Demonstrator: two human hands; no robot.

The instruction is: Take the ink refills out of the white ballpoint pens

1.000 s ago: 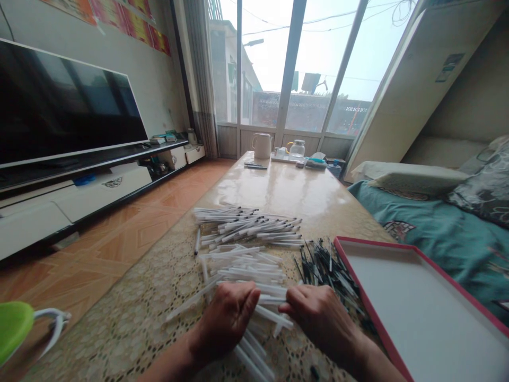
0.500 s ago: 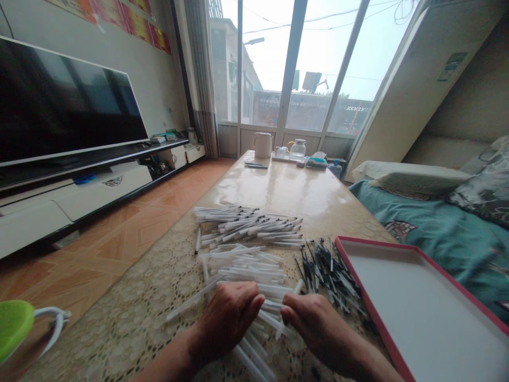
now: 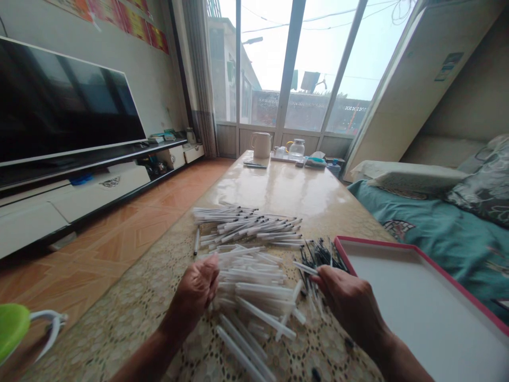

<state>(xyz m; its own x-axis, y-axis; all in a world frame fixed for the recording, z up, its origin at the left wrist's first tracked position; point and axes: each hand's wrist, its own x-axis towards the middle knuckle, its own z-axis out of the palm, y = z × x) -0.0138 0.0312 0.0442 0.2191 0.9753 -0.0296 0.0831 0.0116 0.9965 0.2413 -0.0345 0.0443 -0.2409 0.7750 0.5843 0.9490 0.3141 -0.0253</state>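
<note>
My right hand [image 3: 345, 294] is closed on a slim whitish pen tube [image 3: 304, 267], which sticks out leftward from the fingertips. That hand hovers at the near side of a pile of thin black pen refills [image 3: 320, 252]. At the left edge of a heap of translucent white pen barrels [image 3: 254, 268], my left hand [image 3: 196, 284] is curled closed; what its fingers hold, if anything, is hidden. More loose barrels [image 3: 264, 318] lie between the two hands. Behind the heap are rows of white pens with dark tips [image 3: 246, 225]. One dark-ended pen [image 3: 196, 241] lies apart on the left.
A shallow white tray with a red rim [image 3: 377, 245] lies at the right of the table [image 3: 159, 286]. At the far end stand a beige jug [image 3: 261, 145] and a glass pitcher [image 3: 297, 148]. A green-seated object [image 3: 14, 329] is at lower left; a bed [image 3: 437, 223] is at right.
My hands have drawn apart from over the middle of the barrels. The left has gone left and slightly up, the right rightward to the refills with the tube in it.
</note>
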